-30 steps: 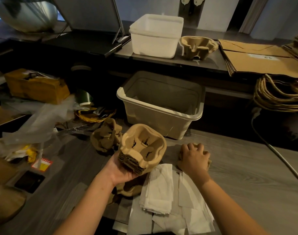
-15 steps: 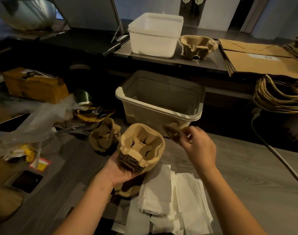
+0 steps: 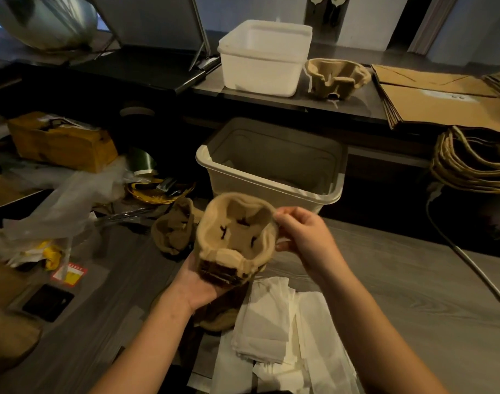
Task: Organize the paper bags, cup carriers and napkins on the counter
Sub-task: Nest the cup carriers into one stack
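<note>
Cupping carrier stack (image 3: 234,237) from below: left grip (image 3: 199,285); right grip (image 3: 302,237) pinches its rim; sticker (image 3: 69,275) writing seemingly illegible.

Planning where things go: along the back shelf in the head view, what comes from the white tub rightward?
White rectangular plastic tub → brown moulded-pulp cup carrier → flat stack of brown paper bags.

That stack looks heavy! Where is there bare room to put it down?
The widest bare patch of the grey wood counter lies right of the stack of brown pulp cup carriers, bordered by the beige plastic bin, the white paper napkins and the dark cable. The left side is crowded with clear plastic bags and a loose brown cup carrier.
</note>
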Tool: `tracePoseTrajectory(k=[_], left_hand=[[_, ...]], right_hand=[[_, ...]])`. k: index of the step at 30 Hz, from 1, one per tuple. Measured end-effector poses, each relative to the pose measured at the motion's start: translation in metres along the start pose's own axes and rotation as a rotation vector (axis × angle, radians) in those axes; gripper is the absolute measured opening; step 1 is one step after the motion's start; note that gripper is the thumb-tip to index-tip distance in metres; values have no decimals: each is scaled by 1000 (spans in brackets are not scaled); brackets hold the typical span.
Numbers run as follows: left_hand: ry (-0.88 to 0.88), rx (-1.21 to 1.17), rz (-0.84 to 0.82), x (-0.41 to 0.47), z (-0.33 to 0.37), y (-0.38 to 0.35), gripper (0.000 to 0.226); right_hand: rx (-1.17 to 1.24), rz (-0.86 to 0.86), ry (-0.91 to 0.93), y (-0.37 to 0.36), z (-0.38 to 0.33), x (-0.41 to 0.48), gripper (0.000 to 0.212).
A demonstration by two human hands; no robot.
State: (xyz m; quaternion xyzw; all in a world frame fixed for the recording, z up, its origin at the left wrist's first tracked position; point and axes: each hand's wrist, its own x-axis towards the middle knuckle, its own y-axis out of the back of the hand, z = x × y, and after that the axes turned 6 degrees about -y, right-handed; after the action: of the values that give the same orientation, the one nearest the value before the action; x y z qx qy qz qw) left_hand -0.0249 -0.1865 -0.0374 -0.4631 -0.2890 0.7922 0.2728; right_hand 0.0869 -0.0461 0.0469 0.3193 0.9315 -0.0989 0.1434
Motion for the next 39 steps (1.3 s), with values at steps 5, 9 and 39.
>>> tracePoseTrajectory(k=[5, 9, 39], left_hand=[[-18, 27, 16, 3, 0, 7, 54], [-42, -4, 6, 3, 2, 10, 53], [-51, -72, 11, -1, 21, 32, 49]], right_hand=[[-669, 215, 221, -5, 11, 10, 6], [-856, 245, 333, -12, 16, 15, 19], [-1091, 352, 376, 21, 33, 31, 23]])
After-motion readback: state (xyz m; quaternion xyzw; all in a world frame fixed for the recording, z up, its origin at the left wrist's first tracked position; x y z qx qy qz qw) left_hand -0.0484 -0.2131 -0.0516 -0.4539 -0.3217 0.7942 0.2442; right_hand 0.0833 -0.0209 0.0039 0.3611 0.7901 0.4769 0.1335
